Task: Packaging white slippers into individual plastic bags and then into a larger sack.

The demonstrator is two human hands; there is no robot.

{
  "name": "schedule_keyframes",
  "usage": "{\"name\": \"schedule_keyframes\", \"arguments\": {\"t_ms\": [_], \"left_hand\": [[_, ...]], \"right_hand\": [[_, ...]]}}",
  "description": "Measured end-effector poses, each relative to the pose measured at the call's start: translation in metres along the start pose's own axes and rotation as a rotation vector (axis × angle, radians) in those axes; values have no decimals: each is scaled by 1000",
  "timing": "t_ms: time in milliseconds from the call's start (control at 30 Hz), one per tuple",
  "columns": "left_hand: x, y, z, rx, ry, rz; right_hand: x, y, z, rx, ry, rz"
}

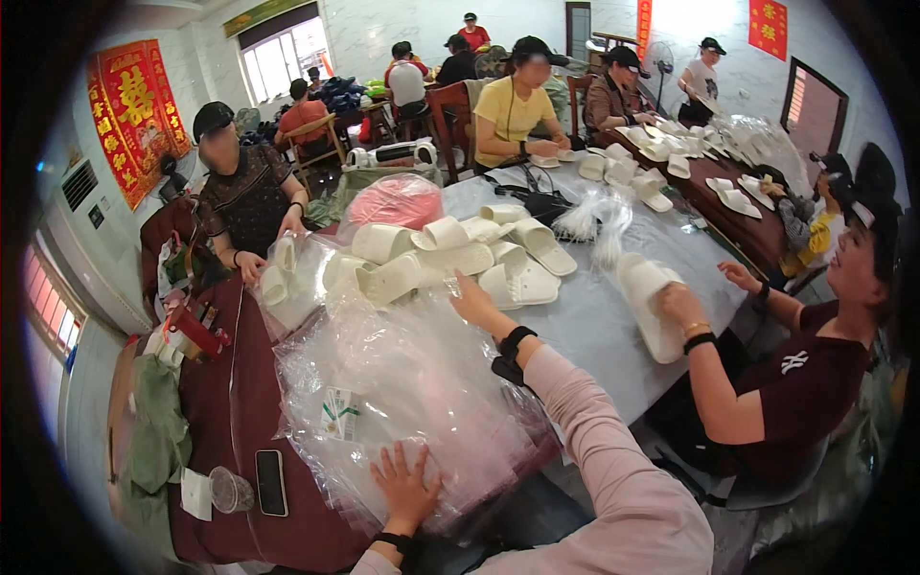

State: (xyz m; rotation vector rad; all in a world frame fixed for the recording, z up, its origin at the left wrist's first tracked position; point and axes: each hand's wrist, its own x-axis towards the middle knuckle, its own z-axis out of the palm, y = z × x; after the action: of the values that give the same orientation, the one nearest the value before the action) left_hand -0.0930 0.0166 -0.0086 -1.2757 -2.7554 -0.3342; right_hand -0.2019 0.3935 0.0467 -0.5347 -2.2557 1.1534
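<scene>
My left hand (404,489) lies flat with fingers spread on a thick stack of clear plastic bags (383,369), which covers the near part of the table. My right hand (475,305) reaches forward over the far edge of the bags, its forefinger stretched out and nothing visible in its grasp. Just beyond its fingertips is a pile of cream-coloured slippers (460,259); whether the finger touches one, I cannot tell. A small white-and-green label (339,414) shows on the bags. Both my wrists wear black bands.
Left of the bags lie a phone (271,482) and a clear plastic cup (231,490). A co-worker (767,383) at right holds a slipper (654,305); another person (244,182) at far left handles bagged slippers (283,278). A pink bundle (395,200) sits behind the pile.
</scene>
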Motion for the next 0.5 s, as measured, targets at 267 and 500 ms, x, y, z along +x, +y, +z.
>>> {"name": "schedule_keyframes", "arguments": {"t_ms": [267, 500], "left_hand": [[2, 7, 1, 19, 44, 24], [2, 2, 0, 32, 27, -6]], "right_hand": [[-120, -36, -67, -145, -178, -296], [-172, 35, -121, -571, 236, 143]]}}
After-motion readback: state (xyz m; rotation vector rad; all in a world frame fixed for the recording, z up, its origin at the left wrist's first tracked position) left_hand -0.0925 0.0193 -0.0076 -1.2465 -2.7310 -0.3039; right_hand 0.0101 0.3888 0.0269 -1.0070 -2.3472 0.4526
